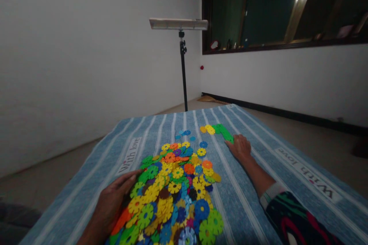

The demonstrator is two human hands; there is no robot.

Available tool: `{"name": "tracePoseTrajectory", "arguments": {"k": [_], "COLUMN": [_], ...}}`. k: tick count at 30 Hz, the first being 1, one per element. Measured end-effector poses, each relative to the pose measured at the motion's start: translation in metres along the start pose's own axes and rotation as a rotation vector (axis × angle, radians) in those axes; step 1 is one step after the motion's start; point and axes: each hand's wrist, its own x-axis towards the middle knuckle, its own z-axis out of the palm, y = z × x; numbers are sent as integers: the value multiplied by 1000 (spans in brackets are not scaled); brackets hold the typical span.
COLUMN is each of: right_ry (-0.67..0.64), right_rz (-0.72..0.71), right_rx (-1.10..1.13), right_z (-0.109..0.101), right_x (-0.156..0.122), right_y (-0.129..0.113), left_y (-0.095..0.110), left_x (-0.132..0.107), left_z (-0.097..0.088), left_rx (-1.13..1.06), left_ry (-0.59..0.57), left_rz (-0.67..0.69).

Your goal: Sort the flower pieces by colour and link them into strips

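A large heap of plastic flower-shaped linking discs [165, 206] in yellow, green, orange, blue and other colours covers the near middle of the cloth. At its left edge rests my left hand [112, 195], fingers stretched out against the discs, with nothing clearly held. To the right and farther off, my right hand [241, 147] has its fingers closed at the near end of a row of green flower discs [224, 131]; the fingertips are partly hidden. Yellow flower discs [211, 129] and an orange one adjoin the row's far left end.
Several blue discs [186, 133] lie loose beyond the heap. The striped blue cloth [253, 199] covers the table. Behind it stands a lamp on a black pole [184, 72]. White walls and a dark window [273, 7] close off the back.
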Motion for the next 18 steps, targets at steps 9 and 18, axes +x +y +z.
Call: {"name": "tracePoseTrajectory", "arguments": {"k": [9,18], "right_ry": [-57,-62], "right_rz": [-7,-1], "right_rx": [1,0], "right_z": [-4,-4], "right_x": [-10,-8], "right_y": [4,3], "left_y": [6,9], "left_x": [-1,-3], "left_z": [0,1], "left_rx": [-3,70], "left_ry": [-22,24], "left_rz": [-104,-2]}}
